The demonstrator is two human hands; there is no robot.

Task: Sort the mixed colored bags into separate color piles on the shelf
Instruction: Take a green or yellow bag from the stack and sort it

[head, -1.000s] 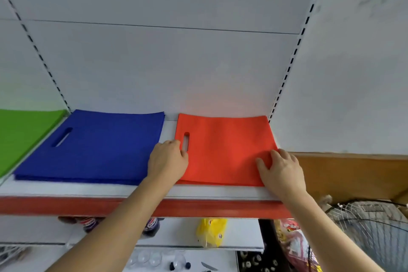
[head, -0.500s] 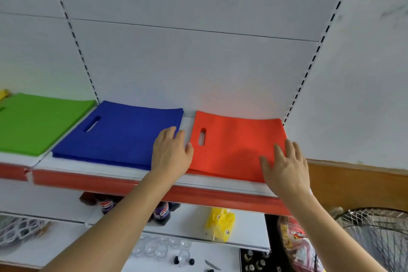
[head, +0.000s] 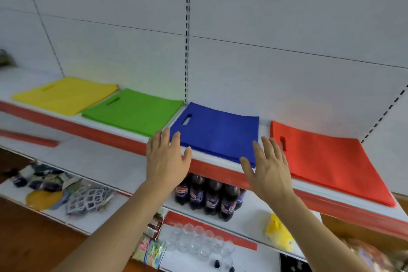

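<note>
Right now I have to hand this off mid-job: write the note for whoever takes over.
Left hand: open, holding nothing, at the blue pile's left front corner.
Right hand: open, holding nothing, at its right front corner.
Along the shelf, left to right: yellow pile, green pile, blue pile, red pile, each one color, none overlapping.
Done: four separate color piles.
Left: no loose bags visible; perhaps square up the blue pile, then check out of view for strays.

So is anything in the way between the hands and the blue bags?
Nothing visible. The left hand and right hand are open at the front corners of the blue pile, with no object between them and it.
</note>
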